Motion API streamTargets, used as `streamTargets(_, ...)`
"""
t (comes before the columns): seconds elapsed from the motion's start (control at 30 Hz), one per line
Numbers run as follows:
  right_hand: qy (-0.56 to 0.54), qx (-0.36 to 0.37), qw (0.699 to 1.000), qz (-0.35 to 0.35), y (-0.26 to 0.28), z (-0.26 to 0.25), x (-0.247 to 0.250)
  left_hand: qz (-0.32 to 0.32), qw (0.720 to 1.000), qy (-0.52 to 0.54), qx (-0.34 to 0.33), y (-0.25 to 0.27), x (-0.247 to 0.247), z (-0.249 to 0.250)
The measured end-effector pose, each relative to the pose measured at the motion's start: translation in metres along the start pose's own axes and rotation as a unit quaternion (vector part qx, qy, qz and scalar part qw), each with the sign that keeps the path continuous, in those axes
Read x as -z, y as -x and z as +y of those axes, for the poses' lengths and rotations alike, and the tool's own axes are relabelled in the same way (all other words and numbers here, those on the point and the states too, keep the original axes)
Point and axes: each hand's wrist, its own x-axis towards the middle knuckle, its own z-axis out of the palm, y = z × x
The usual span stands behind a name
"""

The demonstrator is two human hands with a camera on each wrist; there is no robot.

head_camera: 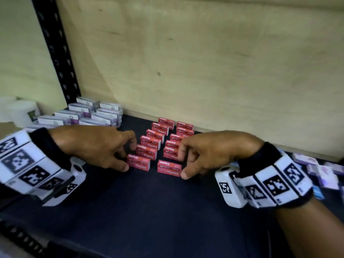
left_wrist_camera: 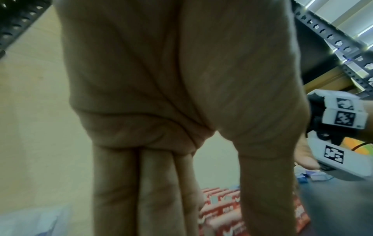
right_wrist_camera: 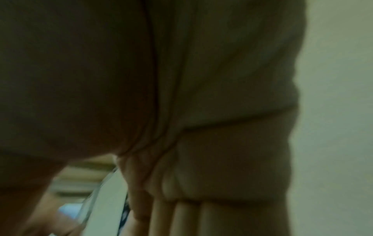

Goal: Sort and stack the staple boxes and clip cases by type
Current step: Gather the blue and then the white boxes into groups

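Red staple boxes stand in two rows on the dark shelf board (head_camera: 130,202). My left hand (head_camera: 126,156) lies against the left side of the left row (head_camera: 152,141); its thumb touches the left end of the front box (head_camera: 138,162). In the left wrist view its fingers (left_wrist_camera: 157,191) reach straight down beside the red boxes (left_wrist_camera: 220,207). My right hand (head_camera: 183,164) lies against the right side of the right row (head_camera: 173,146), thumb at the right end of its front box (head_camera: 169,168). The right wrist view is dark and shows only palm and fingers (right_wrist_camera: 222,220). Clear clip cases (head_camera: 96,113) are stacked at the back left.
Loose purple and white cases (head_camera: 323,172) lie scattered at the right edge. White tubs (head_camera: 20,112) stand beyond the black slotted upright (head_camera: 55,53) at far left. A plywood back wall (head_camera: 204,62) closes the shelf right behind the rows.
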Motion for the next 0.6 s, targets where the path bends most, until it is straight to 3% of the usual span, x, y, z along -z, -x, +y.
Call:
streamTargets(0.13, -0.056, -0.021, 0.991, 0.115, 0.026, 0.04, 0.041, 0.009, 1.0, -0.012, 0.015, 0.01, 0.014, 0.013)
streamTargets(0.23, -0.053, -0.096, 0.972, 0.208, 0.038, 0.088, 0.06, 0.048, 0.998, -0.041, -0.028, 0.009, 0.036, 0.038)
streamTargets(0.37, -0.014, -0.189, 0.96, 0.208, 0.034, 0.133, 0.054, 0.074, 0.99, -0.068, -0.095, -0.022, 0.062, 0.075)
streamTargets(0.6, -0.043, -0.227, 0.957, 0.177, 0.025, 0.16, 0.048, 0.063, 0.975, -0.17, -0.131, -0.113, 0.083, 0.125)
